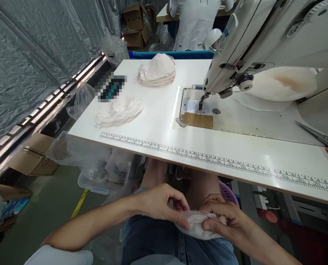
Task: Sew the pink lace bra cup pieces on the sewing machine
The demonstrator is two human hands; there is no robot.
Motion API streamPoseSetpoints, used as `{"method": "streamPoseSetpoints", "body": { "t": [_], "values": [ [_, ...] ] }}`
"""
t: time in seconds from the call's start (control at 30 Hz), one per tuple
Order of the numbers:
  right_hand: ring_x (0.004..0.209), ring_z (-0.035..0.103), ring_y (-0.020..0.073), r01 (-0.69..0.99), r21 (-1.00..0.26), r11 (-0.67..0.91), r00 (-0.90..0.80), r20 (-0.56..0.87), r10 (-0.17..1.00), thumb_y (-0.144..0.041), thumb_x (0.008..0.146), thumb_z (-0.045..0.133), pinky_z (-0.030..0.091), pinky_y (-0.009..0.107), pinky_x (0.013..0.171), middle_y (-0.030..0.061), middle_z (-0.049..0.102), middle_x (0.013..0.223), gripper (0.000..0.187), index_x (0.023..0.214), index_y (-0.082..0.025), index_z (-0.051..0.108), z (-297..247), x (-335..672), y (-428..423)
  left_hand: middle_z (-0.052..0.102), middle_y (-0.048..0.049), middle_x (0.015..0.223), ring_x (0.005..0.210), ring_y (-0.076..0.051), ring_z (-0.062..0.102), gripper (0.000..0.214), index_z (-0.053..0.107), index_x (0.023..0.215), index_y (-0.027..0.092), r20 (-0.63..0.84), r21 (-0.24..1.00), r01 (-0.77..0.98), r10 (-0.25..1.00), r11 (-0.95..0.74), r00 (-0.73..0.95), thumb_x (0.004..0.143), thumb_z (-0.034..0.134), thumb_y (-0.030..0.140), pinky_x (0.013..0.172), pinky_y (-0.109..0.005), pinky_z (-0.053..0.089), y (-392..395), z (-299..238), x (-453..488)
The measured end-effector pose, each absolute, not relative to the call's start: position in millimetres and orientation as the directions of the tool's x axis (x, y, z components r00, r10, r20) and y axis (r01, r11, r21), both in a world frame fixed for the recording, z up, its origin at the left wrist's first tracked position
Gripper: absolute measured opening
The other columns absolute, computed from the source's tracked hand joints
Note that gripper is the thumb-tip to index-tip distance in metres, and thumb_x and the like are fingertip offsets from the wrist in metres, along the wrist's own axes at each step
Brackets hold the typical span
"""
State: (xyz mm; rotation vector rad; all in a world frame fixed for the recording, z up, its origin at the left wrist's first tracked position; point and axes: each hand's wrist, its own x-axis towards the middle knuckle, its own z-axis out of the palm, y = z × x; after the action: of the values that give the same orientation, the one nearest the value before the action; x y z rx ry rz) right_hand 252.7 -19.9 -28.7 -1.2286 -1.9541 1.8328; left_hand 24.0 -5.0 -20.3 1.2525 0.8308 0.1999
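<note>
Over my lap I hold a small white fabric piece [198, 224] with a lacy, pinkish edge. My left hand [169, 206] pinches its left end between thumb and fingers. At the other end my right hand [221, 217] grips the cloth, thumb on top and fingers behind. Part of the fabric is hidden by my fingers. Beyond my hands, on the white table, lie a stack of pale fabric cups [157, 71] and a flatter pile of lace-edged white pieces [119, 112].
A sewing machine [235, 55] stands on the right of the table [155, 125], whose front edge bears a printed ruler [208, 158]. Scissors [318, 136] lie at the right. Plastic bags [97, 154] hang at left near a cardboard box [33, 154]. A purple basket [228, 193] sits below.
</note>
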Motion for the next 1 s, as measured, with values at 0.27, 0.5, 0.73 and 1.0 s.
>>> {"method": "streamPoseSetpoints", "body": {
  "t": [0.27, 0.5, 0.73, 1.0],
  "values": [
    [0.073, 0.053, 0.0176, 0.419, -0.888, -0.189, -0.613, -0.430, 0.662, -0.050, 0.083, 0.055, 0.039, 0.025, 0.062, 0.0014, 0.055, 0.072, 0.033, 0.071, -0.021, 0.067, -27.0, 256.2, -20.8, 0.058, -0.0020, 0.085, 0.078, -0.012, 0.054, 0.024, 0.068, 0.070, 0.014, -0.328, 0.944, 0.227, 0.587, 0.240, 0.741, 0.070, 0.071, 0.038, 0.070, -0.018, 0.040, -6.2, -24.7, 25.2],
    [0.069, 0.052, 0.0150, 0.310, -0.900, -0.305, -0.646, -0.435, 0.627, -0.044, 0.084, 0.056, 0.040, 0.025, 0.062, 0.0002, 0.056, 0.070, 0.029, 0.074, -0.020, 0.067, -29.7, 256.2, -19.2, 0.061, 0.0007, 0.074, 0.069, -0.011, 0.053, 0.045, 0.070, 0.090, 0.016, -0.419, 0.895, 0.239, 0.526, 0.376, 0.740, 0.057, 0.078, 0.045, 0.063, -0.018, 0.039, -12.9, -29.2, 19.5],
    [0.068, 0.053, 0.0155, 0.275, -0.861, -0.428, -0.646, -0.495, 0.581, -0.047, 0.082, 0.057, 0.042, 0.025, 0.063, 0.0014, 0.061, 0.072, 0.030, 0.075, -0.019, 0.067, -37.3, 260.0, -23.2, 0.055, 0.0011, 0.074, 0.067, -0.008, 0.050, 0.034, 0.073, 0.083, 0.017, -0.362, 0.930, 0.252, 0.557, 0.267, 0.748, 0.062, 0.077, 0.042, 0.059, -0.016, 0.036, -16.1, -32.8, 14.3],
    [0.072, 0.057, 0.0179, 0.247, -0.864, -0.438, -0.656, -0.482, 0.581, -0.045, 0.081, 0.059, 0.044, 0.026, 0.066, 0.0023, 0.065, 0.074, 0.027, 0.077, -0.020, 0.069, -46.7, 262.4, -24.2, 0.068, -0.0037, 0.079, 0.077, -0.014, 0.062, 0.031, 0.073, 0.088, 0.015, -0.452, 0.864, 0.208, 0.527, 0.458, 0.720, 0.075, 0.065, 0.042, 0.072, -0.020, 0.046, -22.8, -34.1, 9.2]
  ]
}}
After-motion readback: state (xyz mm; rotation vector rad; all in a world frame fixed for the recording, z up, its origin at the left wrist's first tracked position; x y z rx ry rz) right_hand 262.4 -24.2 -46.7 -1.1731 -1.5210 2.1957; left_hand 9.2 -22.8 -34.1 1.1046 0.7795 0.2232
